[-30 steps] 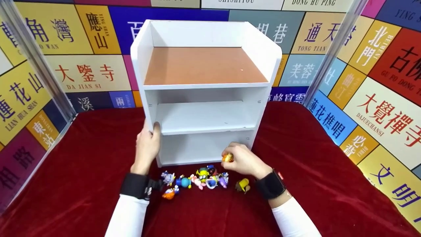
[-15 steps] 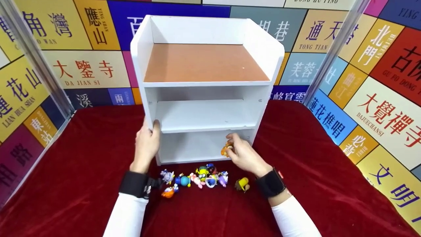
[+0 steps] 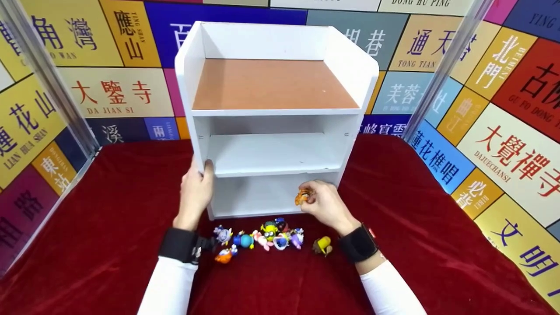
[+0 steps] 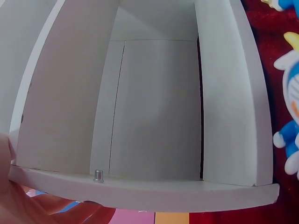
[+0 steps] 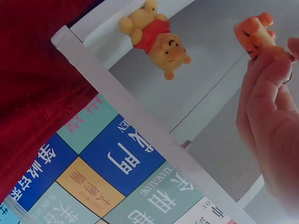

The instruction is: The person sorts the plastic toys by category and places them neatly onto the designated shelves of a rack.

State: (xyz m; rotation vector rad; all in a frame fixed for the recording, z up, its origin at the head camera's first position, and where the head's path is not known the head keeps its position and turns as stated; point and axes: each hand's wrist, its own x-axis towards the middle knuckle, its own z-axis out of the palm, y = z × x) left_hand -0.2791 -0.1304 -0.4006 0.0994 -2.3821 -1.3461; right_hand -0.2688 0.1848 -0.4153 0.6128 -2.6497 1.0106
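My left hand grips the left side panel of a white shelf unit, thumb at the front edge. In the left wrist view, some of its fingers curl behind the panel. My right hand pinches an orange tiger figurine with black stripes, held in front of the bottom compartment. The right wrist view shows this tiger figurine at the fingertips. A yellow bear figurine in a red shirt stands on the bottom shelf by the right wall; the right hand hides it in the head view.
Several small figurines lie on the red cloth before the shelf, among them a yellow-green one, a pink one and an orange one. A yellow-and-brown figurine lies apart at right. Panels with printed characters surround the cloth.
My right hand has shifted slightly up and right with the tiger figurine, whose orange body has turned into clearer view. Its fingers spread a little, then closed again. The left hand stays put.
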